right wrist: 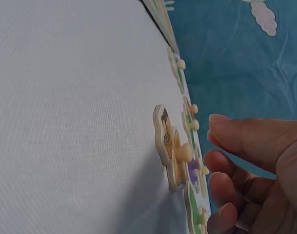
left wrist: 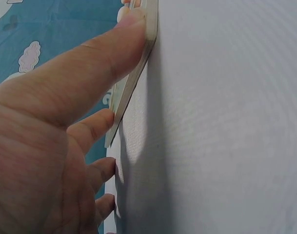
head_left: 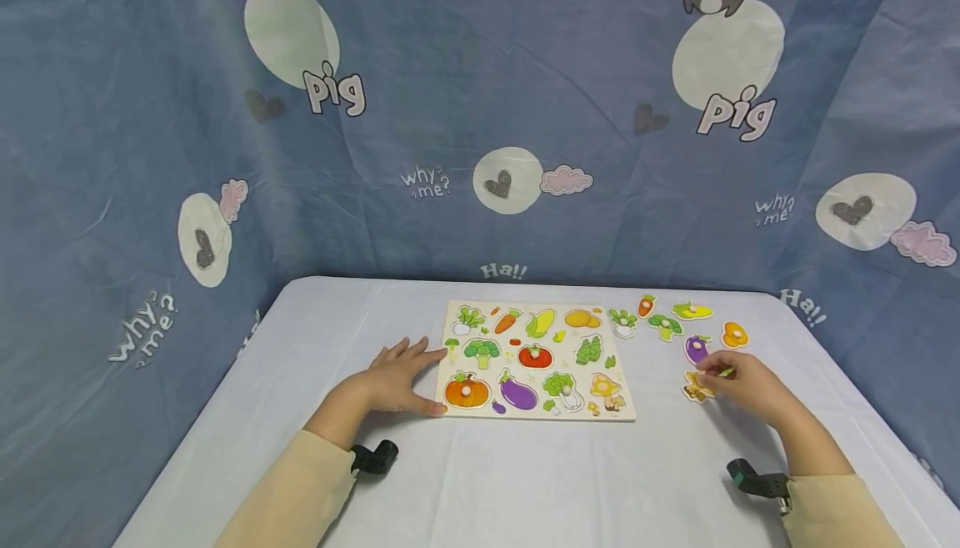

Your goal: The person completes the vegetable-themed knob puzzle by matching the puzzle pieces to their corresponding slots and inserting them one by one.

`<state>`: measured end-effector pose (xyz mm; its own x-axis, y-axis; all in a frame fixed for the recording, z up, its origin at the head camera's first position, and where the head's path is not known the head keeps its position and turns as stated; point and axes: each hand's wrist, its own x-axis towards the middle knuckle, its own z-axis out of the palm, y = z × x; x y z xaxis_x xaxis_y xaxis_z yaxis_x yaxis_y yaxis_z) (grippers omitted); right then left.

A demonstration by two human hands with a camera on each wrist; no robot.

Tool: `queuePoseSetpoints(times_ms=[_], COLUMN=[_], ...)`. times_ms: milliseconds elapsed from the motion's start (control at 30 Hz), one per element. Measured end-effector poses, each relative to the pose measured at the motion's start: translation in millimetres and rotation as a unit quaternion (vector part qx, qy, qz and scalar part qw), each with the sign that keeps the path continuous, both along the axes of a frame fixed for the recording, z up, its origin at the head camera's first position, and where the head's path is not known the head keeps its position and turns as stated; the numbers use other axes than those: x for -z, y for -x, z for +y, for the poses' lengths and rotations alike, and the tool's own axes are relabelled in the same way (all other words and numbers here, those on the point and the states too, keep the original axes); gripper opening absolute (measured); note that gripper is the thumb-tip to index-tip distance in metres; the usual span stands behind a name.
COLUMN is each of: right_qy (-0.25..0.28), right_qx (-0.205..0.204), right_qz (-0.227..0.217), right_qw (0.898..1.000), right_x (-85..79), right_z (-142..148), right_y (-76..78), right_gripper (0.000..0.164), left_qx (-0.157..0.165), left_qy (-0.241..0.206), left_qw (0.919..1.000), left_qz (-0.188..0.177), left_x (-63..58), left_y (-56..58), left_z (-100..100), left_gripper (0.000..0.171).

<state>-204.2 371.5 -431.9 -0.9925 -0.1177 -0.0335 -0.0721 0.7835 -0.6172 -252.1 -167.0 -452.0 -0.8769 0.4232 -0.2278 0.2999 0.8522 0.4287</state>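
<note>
Left hand: the hand (head_left: 393, 381) lies with its fingers spread wide, the thumb on the near corner of the puzzle board (head_left: 564, 358) and the forefinger at its left edge, higher up.
Right hand: the hand (head_left: 744, 385) hovers palm inward with its fingers loosely bent; thumb and forefinger stand a narrow gap apart and hold nothing (the wrist view shows space between the tips and the nearest knob).
Sleeves: cream cloth (head_left: 292, 490) on both forearms, a small black wrist camera (head_left: 375, 457) on the left one.
Board: a thin, flat, pale rectangle with layered edges, printed with vegetables, to the right of the left fingers; the pumpkin piece (head_left: 467, 392) and tomato piece (head_left: 525, 358) carry knobs.
Mushroom piece: cut wood (right wrist: 160, 131) with a wavy outline, pale sides and a rounded knob (right wrist: 184, 153), just beside the right fingertips.
Eggplant piece: purple (head_left: 694, 350), just beyond the right fingertips.
Green piece: partly hidden beneath the right fingers (right wrist: 192, 207).
Potato piece: orange-yellow (head_left: 728, 338), beyond the right knuckles.
Farther past the right fingers: broccoli piece (head_left: 660, 323), corn piece (head_left: 697, 313), carrot piece (head_left: 647, 311).
Tablecloth: white, finely woven (head_left: 525, 481), under both hands.
</note>
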Motion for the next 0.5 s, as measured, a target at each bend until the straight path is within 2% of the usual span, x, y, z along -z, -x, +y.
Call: queuePoseSetpoints(times_ms=[500], right_qy=[-0.007], right_qx=[0.015], right_qz=[-0.046], right_qw=[0.999], right_x=[6.3], right_z=[1.8], right_y=[5.3], right_gripper=[0.025], left_qx=[-0.003], left_qy=[0.002], left_qw=[1.0], left_qz=[-0.002], left_x=[1.7], left_y=[0.2], left_z=[0.6], left_gripper=[0.103])
